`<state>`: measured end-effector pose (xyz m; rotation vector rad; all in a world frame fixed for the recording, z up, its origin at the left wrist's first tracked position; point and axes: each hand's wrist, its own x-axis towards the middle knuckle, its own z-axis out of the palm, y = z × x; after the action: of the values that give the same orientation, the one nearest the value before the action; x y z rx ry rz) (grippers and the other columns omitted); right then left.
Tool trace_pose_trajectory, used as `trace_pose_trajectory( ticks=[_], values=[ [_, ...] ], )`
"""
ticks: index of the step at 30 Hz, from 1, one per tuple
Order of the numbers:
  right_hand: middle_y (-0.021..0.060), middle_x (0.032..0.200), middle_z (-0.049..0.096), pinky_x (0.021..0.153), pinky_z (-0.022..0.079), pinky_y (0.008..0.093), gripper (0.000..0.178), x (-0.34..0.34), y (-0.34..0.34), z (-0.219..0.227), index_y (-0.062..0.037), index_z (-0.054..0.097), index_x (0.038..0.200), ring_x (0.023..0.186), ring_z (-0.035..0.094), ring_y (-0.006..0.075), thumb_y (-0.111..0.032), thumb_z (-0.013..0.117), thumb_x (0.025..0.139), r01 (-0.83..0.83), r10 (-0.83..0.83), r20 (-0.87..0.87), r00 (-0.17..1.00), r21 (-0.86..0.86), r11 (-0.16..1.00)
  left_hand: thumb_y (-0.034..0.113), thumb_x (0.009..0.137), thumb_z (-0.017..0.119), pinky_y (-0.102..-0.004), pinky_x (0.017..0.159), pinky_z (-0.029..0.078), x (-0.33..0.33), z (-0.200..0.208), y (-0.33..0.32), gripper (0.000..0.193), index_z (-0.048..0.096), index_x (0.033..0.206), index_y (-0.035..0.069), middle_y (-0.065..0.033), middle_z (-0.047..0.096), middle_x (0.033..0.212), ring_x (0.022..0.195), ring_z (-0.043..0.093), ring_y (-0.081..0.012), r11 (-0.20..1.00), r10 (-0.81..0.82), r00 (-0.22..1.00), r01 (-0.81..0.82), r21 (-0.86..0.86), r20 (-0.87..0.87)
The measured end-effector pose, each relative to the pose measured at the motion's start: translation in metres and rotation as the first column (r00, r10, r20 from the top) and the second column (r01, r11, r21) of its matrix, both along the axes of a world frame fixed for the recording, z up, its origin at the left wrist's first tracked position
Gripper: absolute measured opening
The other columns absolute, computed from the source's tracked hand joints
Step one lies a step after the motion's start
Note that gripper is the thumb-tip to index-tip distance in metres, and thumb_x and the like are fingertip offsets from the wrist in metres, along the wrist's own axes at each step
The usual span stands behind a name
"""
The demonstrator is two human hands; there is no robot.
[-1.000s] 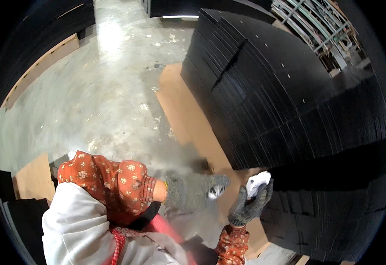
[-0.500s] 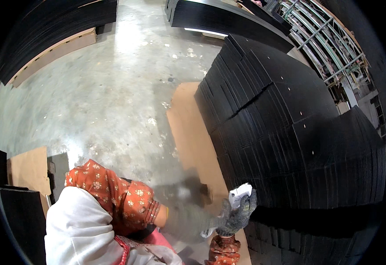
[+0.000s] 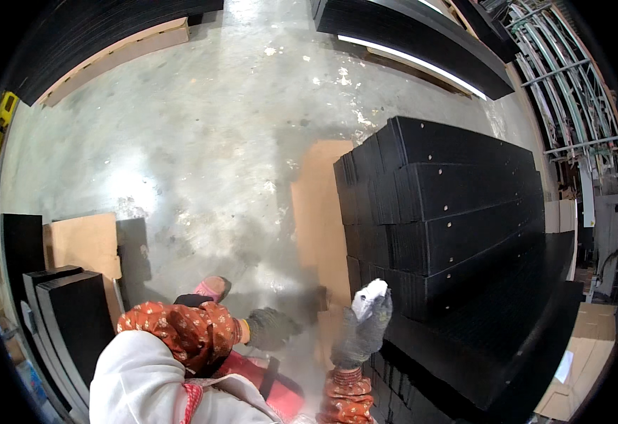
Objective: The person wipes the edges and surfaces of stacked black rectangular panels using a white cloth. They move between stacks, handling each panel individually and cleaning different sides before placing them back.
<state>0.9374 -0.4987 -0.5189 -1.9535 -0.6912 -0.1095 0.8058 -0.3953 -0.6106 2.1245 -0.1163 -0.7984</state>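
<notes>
My right hand (image 3: 362, 339), in a grey knit glove, is closed around a small white object (image 3: 369, 295) that sticks out past the fingers. It has a dark spot on it, and its kind I cannot make out. The hand is just left of a big stack of black sheets (image 3: 422, 233). My left hand (image 3: 272, 329), also in a grey glove, hovers over the concrete floor to the left of the right hand. Motion smears its fingers, so their state is unclear. Both sleeves are orange with a flower print.
Under the black stack's left side runs a brown board (image 3: 317, 205) on the floor. Black panels (image 3: 75, 318) and a tan board (image 3: 83, 244) stand at the left. More black stacks (image 3: 408, 35) lie far off. A metal rack (image 3: 567, 78) stands at the far right.
My left hand has drawn away to the left from the right hand. The right hand still grips the white object. The view has shifted, with more of the black stack's near side showing.
</notes>
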Motion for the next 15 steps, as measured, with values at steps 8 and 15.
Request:
trace_pose_trajectory(
  ticks=[8,15],
  values=[
    [0.0188,0.118,0.057,0.091,0.045,0.0374,0.052,-0.03,0.047,0.157,0.0014,0.052,0.126,0.106,0.057,0.0304,-0.013,0.072,0.08,-0.275,0.231,-0.205,0.951,-0.226,0.935,0.027,0.085,0.056,-0.0449,0.09,0.047,-0.075,0.118,0.027,0.04,0.059,0.118,0.006,-0.0207,0.062,0.111,0.105,0.058,-0.038,0.81,0.577,0.813,-0.582,-0.073,-0.08],
    [0.0257,0.121,0.054,0.084,0.049,0.0454,0.06,-0.049,0.116,0.276,-0.0056,0.054,0.126,0.101,0.057,0.0431,-0.017,0.078,0.072,-0.689,0.664,-0.196,0.722,-0.29,0.664,0.009,0.079,0.062,-0.0367,0.077,0.048,-0.099,0.243,0.127,0.02,0.06,0.098,0.005,-0.0122,0.061,0.088,0.084,0.061,-0.0266,0.264,0.963,0.242,-0.936,-0.232,0.117]
  ],
)
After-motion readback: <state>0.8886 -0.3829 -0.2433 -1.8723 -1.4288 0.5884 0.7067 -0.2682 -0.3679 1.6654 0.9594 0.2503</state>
